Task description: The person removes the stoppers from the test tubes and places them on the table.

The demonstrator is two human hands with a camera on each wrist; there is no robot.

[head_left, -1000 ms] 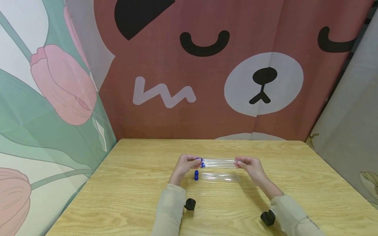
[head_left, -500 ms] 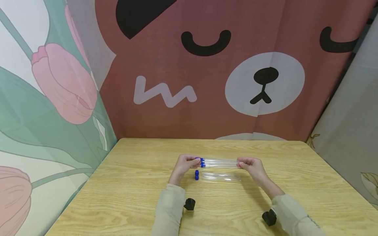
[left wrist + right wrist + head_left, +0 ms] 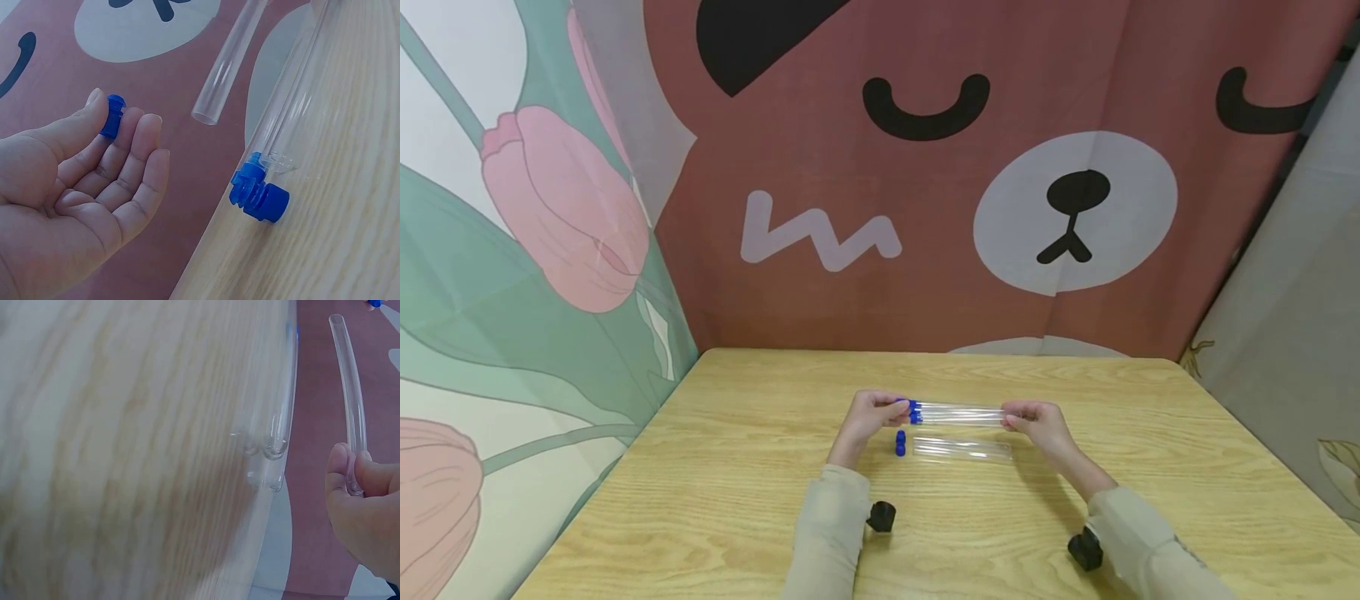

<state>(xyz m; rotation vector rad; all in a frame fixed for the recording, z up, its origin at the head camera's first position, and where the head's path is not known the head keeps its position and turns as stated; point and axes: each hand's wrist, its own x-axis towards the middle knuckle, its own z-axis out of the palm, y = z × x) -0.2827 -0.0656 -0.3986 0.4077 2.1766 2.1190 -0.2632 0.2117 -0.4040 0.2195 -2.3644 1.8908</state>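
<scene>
My left hand (image 3: 872, 414) pinches a small blue cap (image 3: 114, 115) between thumb and fingertips, its other fingers loosely bent. Across from it, my right hand (image 3: 1039, 425) pinches the rounded end of a clear tube (image 3: 352, 394), whose open end points towards the cap. A gap between cap and tube shows in the left wrist view. From the head, clear tube lengths and blue parts overlap between both hands, so I cannot tell how many are held. Nearer me, clear tubes (image 3: 962, 450) lie on the table beside blue caps (image 3: 900, 444).
The wooden table (image 3: 737, 500) has a patterned cloth (image 3: 820, 317) with a bear face hanging behind it. Floral curtain (image 3: 572, 358) borders the left side. Black wrist devices (image 3: 882, 517) sit at both sleeves, just above the tabletop.
The head view has shifted slightly. Both hands stay almost still with the same holds, and the tubes and caps on the table lie as before.
</scene>
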